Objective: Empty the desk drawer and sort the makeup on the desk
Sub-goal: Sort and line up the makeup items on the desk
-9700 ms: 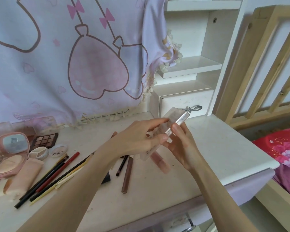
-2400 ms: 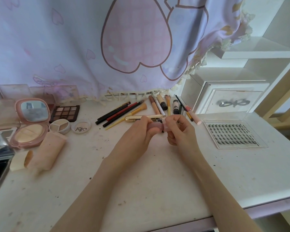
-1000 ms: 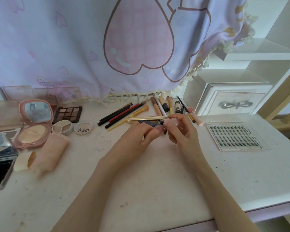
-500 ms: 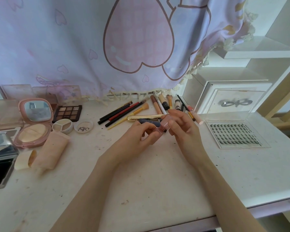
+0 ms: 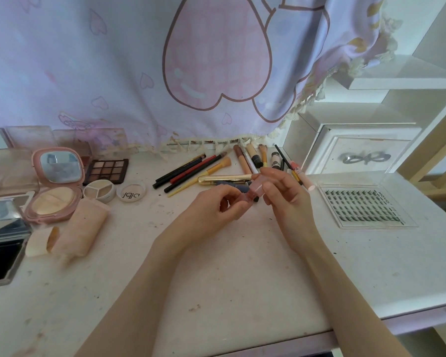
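Both my hands hold a small pink lip gloss tube (image 5: 254,189) above the middle of the white desk (image 5: 242,279). My left hand (image 5: 218,208) pinches its lower end and my right hand (image 5: 285,194) grips its pale upper cap. Behind them lie a gold tube (image 5: 224,179), a fan of pencils (image 5: 188,170) and several brushes and sticks (image 5: 252,158). A clear box of false lashes (image 5: 363,206) lies open at the right, in front of the small white drawer (image 5: 363,155), which is shut.
At the left sit a pink powder compact with mirror (image 5: 54,184), an eyeshadow palette (image 5: 106,171), a small three-colour pot (image 5: 98,190), a round lid (image 5: 131,193), a beige tube (image 5: 80,230) and a dark mirror case (image 5: 0,243). A lilac curtain (image 5: 165,73) hangs behind.
The pink tube has tilted in my fingers, its cap end now higher toward my right hand. Both hands stay in nearly the same place over the desk.
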